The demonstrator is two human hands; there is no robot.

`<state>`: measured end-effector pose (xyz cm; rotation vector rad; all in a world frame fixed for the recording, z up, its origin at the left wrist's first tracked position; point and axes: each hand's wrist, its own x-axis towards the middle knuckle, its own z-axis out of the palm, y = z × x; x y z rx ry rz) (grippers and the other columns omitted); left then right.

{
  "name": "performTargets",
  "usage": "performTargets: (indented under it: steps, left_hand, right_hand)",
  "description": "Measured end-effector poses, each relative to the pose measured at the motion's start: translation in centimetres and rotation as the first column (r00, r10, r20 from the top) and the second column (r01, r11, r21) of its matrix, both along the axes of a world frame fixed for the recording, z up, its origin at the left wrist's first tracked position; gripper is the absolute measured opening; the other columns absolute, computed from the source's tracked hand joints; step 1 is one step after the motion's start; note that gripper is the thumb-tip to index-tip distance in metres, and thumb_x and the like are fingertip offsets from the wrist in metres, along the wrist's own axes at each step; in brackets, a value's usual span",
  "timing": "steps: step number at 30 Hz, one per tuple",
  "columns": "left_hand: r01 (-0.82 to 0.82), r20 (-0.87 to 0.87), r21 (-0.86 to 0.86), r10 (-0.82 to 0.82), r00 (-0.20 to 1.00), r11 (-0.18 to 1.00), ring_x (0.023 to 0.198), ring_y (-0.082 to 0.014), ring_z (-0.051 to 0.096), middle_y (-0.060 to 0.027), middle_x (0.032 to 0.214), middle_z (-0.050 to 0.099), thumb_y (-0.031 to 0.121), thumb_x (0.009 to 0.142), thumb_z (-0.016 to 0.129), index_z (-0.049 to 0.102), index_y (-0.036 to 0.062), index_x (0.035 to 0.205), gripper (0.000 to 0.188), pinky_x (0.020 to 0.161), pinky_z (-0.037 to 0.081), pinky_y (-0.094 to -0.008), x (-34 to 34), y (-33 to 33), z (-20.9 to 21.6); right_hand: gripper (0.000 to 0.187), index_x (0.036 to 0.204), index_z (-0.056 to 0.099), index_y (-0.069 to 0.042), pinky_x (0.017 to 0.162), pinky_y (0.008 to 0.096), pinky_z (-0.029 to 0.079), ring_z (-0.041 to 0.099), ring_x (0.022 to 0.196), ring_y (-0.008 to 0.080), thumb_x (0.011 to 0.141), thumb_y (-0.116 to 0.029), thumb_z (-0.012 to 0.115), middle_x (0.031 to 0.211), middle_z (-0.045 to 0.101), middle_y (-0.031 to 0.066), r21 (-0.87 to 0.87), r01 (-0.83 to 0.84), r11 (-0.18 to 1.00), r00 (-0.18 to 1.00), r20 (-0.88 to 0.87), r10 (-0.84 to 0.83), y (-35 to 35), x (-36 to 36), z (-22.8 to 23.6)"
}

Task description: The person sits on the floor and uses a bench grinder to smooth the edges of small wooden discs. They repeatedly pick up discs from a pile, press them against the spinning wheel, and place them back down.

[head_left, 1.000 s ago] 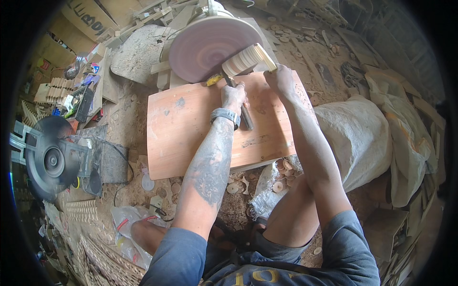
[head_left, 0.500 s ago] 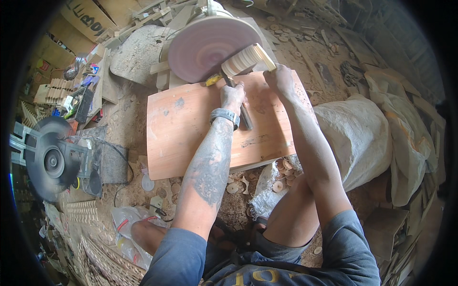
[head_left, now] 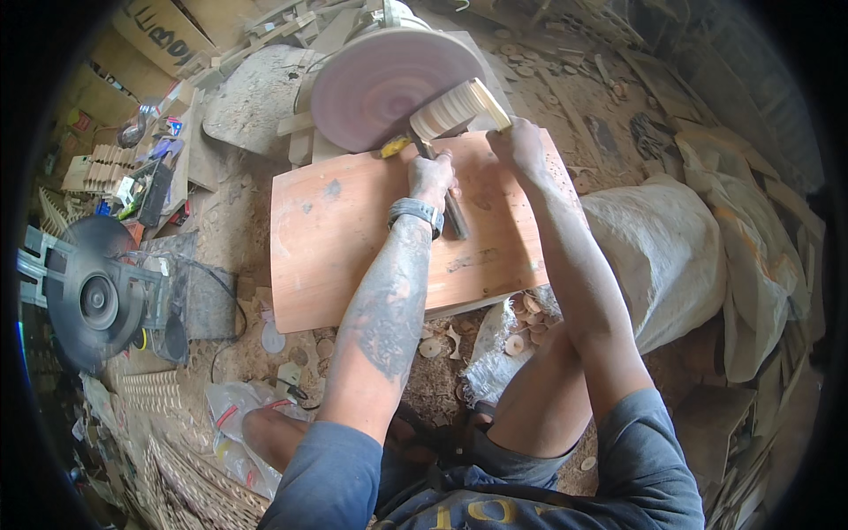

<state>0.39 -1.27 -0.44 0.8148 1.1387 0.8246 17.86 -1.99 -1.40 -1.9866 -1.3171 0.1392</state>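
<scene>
Left hand (head_left: 431,181): fist wrapped round a dark bar (head_left: 456,221), which slants over the board (head_left: 322,256); the bar's far end meets the left end of the stack (head_left: 446,113). How the two are joined, cannot tell. Right hand (head_left: 518,146): closed on the near end of a pale strip (head_left: 489,104) that caps the stack's right end; fingertips hidden.

Stack: row of thin wooden rounds, lying tilted above the board's far edge, left end lower, set against the lower right of the big disc (head_left: 375,79). Contact line too fine to make out. Rings on the disc look smeared, so probably spinning. Yellow piece (head_left: 395,147) just beside the bar's far end, near the disc's lower rim.

On doing it well: stack's length should lie flat along the disc's face, both hands pushing evenly; more push from one end would likely taper the row. Light pressure, slow even turning, so no flat spots or scorching. Rounds look packed tight; a slack squeeze between bar and strip could let one slip. Left knuckles sit near the rim, so a grip lower on the bar would be safer. Board makes a fair rest for steadying the left wrist.
</scene>
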Motion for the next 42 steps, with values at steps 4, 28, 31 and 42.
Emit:
performTargets:
  steps: [4, 28, 31, 42]
  left_hand:
    - [0.004, 0.004, -0.002, -0.004, 1.000, 1.000, 0.044, -0.0110, 0.041, -0.0002, 0.062, 0.046, 0.015, 0.098, 0.058, 0.053, 0.0036, 0.091, 0.015, 0.039, 0.035, -0.0304, -0.1, -0.2, 0.2]
    - [0.013, -0.103, 0.071, -0.006, 0.995, 0.997, 0.043, -0.0129, 0.042, -0.0020, 0.062, 0.046, 0.015, 0.098, 0.058, 0.052, 0.0027, 0.088, 0.017, 0.038, 0.036, -0.0324, 0.3, 0.4, -0.5]
    - [0.019, -0.089, 0.044, -0.016, 0.996, 0.999, 0.043, -0.0139, 0.043, -0.0037, 0.062, 0.047, 0.014, 0.098, 0.058, 0.052, 0.0015, 0.087, 0.018, 0.037, 0.037, -0.0331, 0.3, 0.5, -0.5]
    - [0.011, -0.075, 0.051, -0.007, 0.997, 0.999, 0.044, -0.0135, 0.043, -0.0039, 0.064, 0.048, 0.015, 0.098, 0.058, 0.052, 0.0015, 0.087, 0.018, 0.038, 0.037, -0.0328, 0.1, 0.1, 0.1]
  right_hand:
    - [0.024, 0.093, 0.070, -0.002, 0.074, 0.0450, 0.053, 0.069, 0.075, 0.0361, 0.079, -0.020, 0.063, 0.077, 0.070, 0.0204, 0.015, -0.005, 1.000, 1.000, 0.002, 0.005, 0.1, 0.2, -0.4]
    - [0.026, 0.092, 0.069, 0.001, 0.071, 0.0444, 0.054, 0.069, 0.072, 0.0360, 0.077, -0.019, 0.065, 0.075, 0.069, 0.0220, 0.014, -0.016, 1.000, 1.000, 0.022, 0.016, -0.1, 0.4, -0.4]
    - [0.026, 0.092, 0.068, 0.002, 0.071, 0.0440, 0.053, 0.068, 0.070, 0.0358, 0.077, -0.018, 0.065, 0.074, 0.068, 0.0229, -0.002, -0.033, 0.999, 0.999, -0.010, 0.033, -0.3, 0.4, 0.0]
    - [0.023, 0.090, 0.069, 0.002, 0.075, 0.0461, 0.053, 0.068, 0.078, 0.0397, 0.078, -0.016, 0.061, 0.080, 0.068, 0.0244, -0.017, -0.022, 1.000, 0.997, -0.078, 0.021, -1.0, -0.3, 1.1]
